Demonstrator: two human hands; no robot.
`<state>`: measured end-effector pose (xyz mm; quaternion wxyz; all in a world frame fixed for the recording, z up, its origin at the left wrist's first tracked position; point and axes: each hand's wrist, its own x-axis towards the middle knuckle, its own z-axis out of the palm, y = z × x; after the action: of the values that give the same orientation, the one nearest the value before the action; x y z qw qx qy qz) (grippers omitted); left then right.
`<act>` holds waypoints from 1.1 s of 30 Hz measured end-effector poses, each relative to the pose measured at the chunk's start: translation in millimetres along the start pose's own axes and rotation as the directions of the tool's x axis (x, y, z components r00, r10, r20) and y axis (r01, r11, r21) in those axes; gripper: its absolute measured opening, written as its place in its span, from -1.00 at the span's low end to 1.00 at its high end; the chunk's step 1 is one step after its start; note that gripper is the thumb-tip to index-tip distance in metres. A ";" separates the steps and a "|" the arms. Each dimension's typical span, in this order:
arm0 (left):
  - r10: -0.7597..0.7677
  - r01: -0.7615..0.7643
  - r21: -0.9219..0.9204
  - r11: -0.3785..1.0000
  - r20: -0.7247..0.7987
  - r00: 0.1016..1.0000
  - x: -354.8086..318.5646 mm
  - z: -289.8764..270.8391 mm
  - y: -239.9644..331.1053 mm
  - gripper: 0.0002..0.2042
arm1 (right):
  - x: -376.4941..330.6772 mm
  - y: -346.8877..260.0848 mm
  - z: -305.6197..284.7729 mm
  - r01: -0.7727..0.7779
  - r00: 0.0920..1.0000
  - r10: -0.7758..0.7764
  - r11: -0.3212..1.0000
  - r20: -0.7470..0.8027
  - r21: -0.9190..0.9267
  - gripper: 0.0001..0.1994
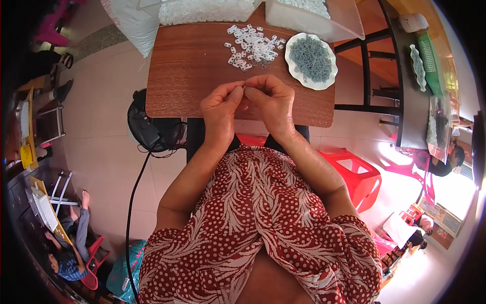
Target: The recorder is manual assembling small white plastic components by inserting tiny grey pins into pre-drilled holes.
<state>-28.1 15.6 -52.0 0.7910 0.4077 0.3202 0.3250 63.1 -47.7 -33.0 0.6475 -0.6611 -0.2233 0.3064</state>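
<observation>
Over the near edge of the brown table (187,66), the person's left hand (219,104) and right hand (275,103) meet, fingertips touching or nearly so. Both are drawn narrow, thumb against forefinger in a pinch; whatever may sit between the tips is too small and covered to make out, so I cannot tell what either one holds. Just beyond them, on the tabletop, small white pieces (255,45) lie in a loose heap, each a little flat tab with holes. A few thin grey bits lie at the heap's near side. To its right stands a white plate (331,81) with a wavy rim, piled with small grey metal pieces (311,58) — a tangled mound that covers most of it. Along the far edge are two containers of white pieces, the right one a clear tub (347,23), and a white sack (132,25) hangs by the far left corner. Below the table's left side rests a black bag (149,124) — with a dark cable (130,213) running from it toward the lower edge.
</observation>
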 end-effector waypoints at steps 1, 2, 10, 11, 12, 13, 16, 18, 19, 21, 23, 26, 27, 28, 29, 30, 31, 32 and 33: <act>0.000 0.000 0.010 1.000 0.029 1.000 -0.5 -2.3 1.1 -0.86 | 0.2 0.0 -0.6 0.000 1.000 0.000 1.000 0.000 0.000 -0.92; 0.001 -0.001 0.010 1.000 0.028 1.000 0.1 -5.1 1.1 -0.86 | 0.9 0.0 -2.1 -0.034 0.999 0.034 0.999 0.030 -0.012 -0.92; -0.278 0.280 -0.090 0.956 0.034 0.960 7.1 -17.4 2.4 -0.93 | 3.6 8.2 -13.4 -0.096 0.994 0.093 0.995 0.063 0.040 -0.87; -0.278 0.280 -0.091 0.956 0.033 0.960 7.6 -18.1 -0.2 -0.93 | 2.1 9.4 -13.0 -0.078 0.995 0.077 0.997 0.058 0.011 -0.88; -0.241 0.241 -0.048 0.969 -0.003 0.971 8.2 -18.6 -3.5 -0.94 | 0.5 10.5 -12.6 -0.059 0.997 0.060 0.998 0.055 -0.018 -0.89; -0.202 0.202 -0.002 0.979 -0.037 0.979 8.4 -19.2 -6.0 -0.95 | -1.3 11.6 -12.1 -0.060 0.997 0.061 0.998 0.056 -0.019 -0.89; -0.168 0.168 -0.039 0.985 0.013 0.986 9.2 -22.3 -7.9 -0.95 | -5.6 11.8 -9.5 -0.107 0.993 0.111 0.992 0.049 -0.064 -0.92; -0.143 0.144 -0.052 0.988 0.019 0.990 8.3 -20.4 -9.3 -0.95 | -6.4 9.3 -5.1 -0.082 0.996 0.084 0.995 0.028 -0.064 -0.93; -0.118 0.119 -0.066 0.991 0.024 0.993 7.5 -19.0 -9.8 -0.95 | -6.1 8.5 -2.8 -0.082 0.996 0.084 0.995 0.028 -0.063 -0.93; -0.127 0.129 -0.066 0.989 0.027 0.992 5.4 -15.9 -9.1 -0.94 | -5.4 7.6 -0.3 -0.087 0.995 0.086 0.996 0.053 0.033 -0.92; -0.137 0.139 -0.066 0.988 0.029 0.990 3.1 -12.5 -6.2 -0.94 | -4.7 8.7 -1.1 -0.084 0.995 0.081 0.995 0.057 0.047 -0.91; -0.135 0.136 -0.075 0.988 0.020 0.991 1.2 -11.0 -3.3 -0.92 | -4.3 8.3 -3.3 -0.078 0.995 0.073 0.995 0.075 0.062 -0.90; -0.151 0.153 -0.073 0.986 0.034 0.988 1.5 -13.4 -4.1 -0.92 | -4.3 7.8 -4.3 -0.074 0.994 0.069 0.995 0.089 0.063 -0.89; -0.166 0.169 -0.071 0.983 0.048 0.985 1.7 -15.6 -4.3 -0.92 | -4.4 7.7 -5.3 -0.076 0.994 0.071 0.995 0.089 0.063 -0.89; -0.167 0.170 -0.070 0.983 0.047 0.985 2.4 -17.5 -3.3 -0.92 | -4.1 7.6 -6.5 -0.070 0.993 0.066 0.996 0.094 0.049 -0.88; -0.191 0.194 -0.078 0.978 0.055 0.980 3.0 -19.5 -1.9 -0.92 | -4.0 7.4 -7.8 -0.064 0.993 0.061 0.997 0.099 0.034 -0.87; -0.214 0.219 -0.085 0.972 0.063 0.975 3.3 -20.7 -0.6 -0.92 | -4.4 6.9 -9.1 -0.066 0.993 0.062 0.997 0.099 0.035 -0.87; -0.214 0.219 -0.086 0.972 0.062 0.975 3.3 -21.2 0.2 -0.92 | -5.0 6.1 -10.3 -0.060 0.993 0.058 0.998 0.105 0.020 -0.85; -0.208 0.214 -0.080 0.974 0.075 0.975 3.2 -21.4 1.3 -0.92 | -5.4 5.6 -10.8 -0.054 0.992 0.053 0.999 0.111 0.004 -0.84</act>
<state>-43.1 28.1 -61.6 0.8484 0.3467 0.3205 0.2392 66.1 -59.5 -38.2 0.6280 -0.6464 -0.2402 0.3607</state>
